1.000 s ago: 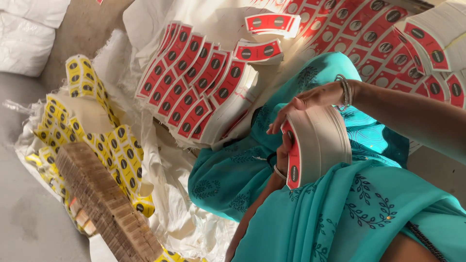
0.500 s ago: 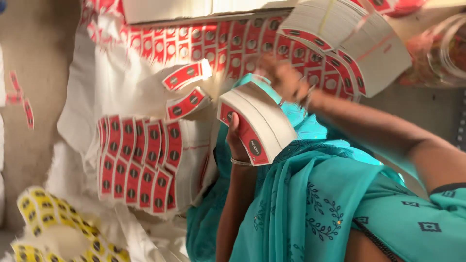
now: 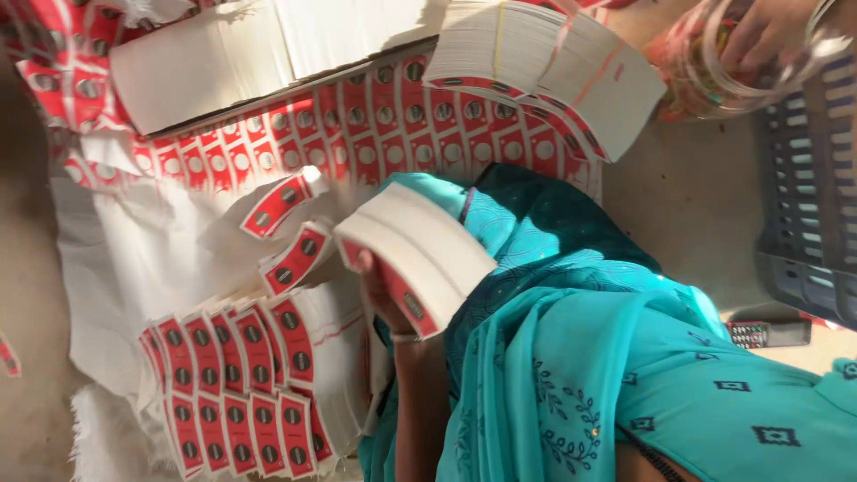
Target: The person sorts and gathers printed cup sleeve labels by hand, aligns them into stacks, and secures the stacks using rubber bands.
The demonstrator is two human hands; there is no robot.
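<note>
**A thick stack of labels gripped above the spread piles**

At the far left, rows of red labels with dark round marks lie fanned on white sheeting on the floor. Just right of them, two loose labels sit tilted near the middle. The left hand is wrapped around a thick white-edged stack of labels, fingers curled under it, a red label facing outward on its side; the stack is held above the teal cloth of the person's clothing. Above, more banded stacks rest against a long row of red labels. At the top right, the right hand reaches into a clear jar; its grip cannot be made out. A grey crate stands at the right edge.
</note>
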